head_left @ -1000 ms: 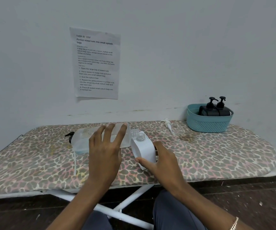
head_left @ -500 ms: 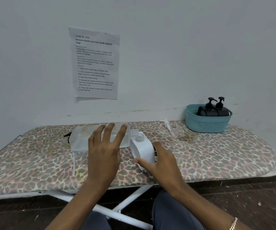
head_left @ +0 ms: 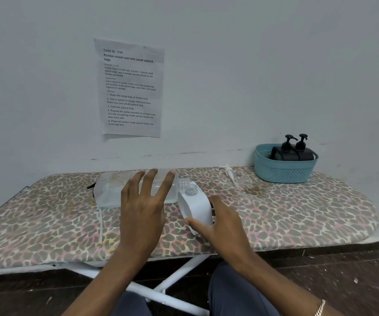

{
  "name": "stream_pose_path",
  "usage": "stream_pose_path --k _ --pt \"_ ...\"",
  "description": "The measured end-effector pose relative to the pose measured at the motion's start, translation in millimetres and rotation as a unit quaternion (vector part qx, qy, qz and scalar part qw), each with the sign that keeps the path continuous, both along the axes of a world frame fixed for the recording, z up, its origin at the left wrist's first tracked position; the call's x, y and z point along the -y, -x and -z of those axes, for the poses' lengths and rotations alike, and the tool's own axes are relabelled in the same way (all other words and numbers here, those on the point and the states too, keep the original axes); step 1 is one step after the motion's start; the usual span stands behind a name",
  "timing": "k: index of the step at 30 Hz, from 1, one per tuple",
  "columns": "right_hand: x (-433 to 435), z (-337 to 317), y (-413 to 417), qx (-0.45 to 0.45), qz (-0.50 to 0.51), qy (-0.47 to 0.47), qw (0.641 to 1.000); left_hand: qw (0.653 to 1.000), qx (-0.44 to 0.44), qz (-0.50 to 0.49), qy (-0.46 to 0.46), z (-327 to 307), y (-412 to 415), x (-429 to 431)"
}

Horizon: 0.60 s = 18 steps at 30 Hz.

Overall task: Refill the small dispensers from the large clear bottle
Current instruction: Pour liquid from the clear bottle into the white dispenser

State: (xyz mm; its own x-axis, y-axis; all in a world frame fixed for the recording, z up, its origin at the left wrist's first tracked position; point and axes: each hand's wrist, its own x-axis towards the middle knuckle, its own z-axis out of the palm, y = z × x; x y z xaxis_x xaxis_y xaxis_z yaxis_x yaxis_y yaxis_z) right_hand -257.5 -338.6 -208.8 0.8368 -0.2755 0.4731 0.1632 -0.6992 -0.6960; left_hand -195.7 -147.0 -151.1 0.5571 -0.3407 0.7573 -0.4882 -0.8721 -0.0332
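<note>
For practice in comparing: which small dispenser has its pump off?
The white dispenser in the right hand: its threaded neck is bare. The two black dispensers in the teal basket have pumps on.

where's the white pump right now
Head view: the white pump lies at the far edge of the ironing board, right of centre, left of the teal basket.
</note>
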Motion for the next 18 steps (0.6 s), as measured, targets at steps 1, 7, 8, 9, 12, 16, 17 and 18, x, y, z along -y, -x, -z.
stream_pose_path --k 1,7,8,9,12,16,17,18 --pt "-0.2 0.2 0.0 0.0 0.0 0.0 1.0 1.0 0.001 0.0 0.0 0.2 -0.1 0.0" --pt "-0.9 0.9 -0.1 -0.002 -0.002 -0.003 1.0 1.0 0.01 0.001 -0.002 2.0 -1.8 -1.0" --pt "-0.8 0.7 -0.1 -0.002 -0.002 -0.005 1.0 1.0 0.01 0.002 -0.001 2.3 -2.1 -0.9" --pt "-0.8 0.7 0.0 -0.001 -0.003 -0.008 1.0 1.0 0.01 0.002 -0.001 2.6 -2.2 -0.7" --pt "-1.2 0.4 0.0 -0.004 -0.005 -0.009 1.0 1.0 0.012 0.004 -0.002 3.0 -3.0 -0.3" --pt "-1.6 -0.1 0.4 -0.006 -0.003 -0.007 1.0 1.0 0.009 0.004 -0.001 2.7 -2.9 -0.7" --pt "-1.7 -0.3 0.4 -0.006 -0.002 -0.005 1.0 1.0 0.008 0.004 -0.001 2.8 -2.7 -0.9" --pt "-1.8 -0.4 0.4 -0.007 -0.002 -0.003 1.0 1.0 0.008 0.004 -0.001 2.7 -2.5 -0.8"
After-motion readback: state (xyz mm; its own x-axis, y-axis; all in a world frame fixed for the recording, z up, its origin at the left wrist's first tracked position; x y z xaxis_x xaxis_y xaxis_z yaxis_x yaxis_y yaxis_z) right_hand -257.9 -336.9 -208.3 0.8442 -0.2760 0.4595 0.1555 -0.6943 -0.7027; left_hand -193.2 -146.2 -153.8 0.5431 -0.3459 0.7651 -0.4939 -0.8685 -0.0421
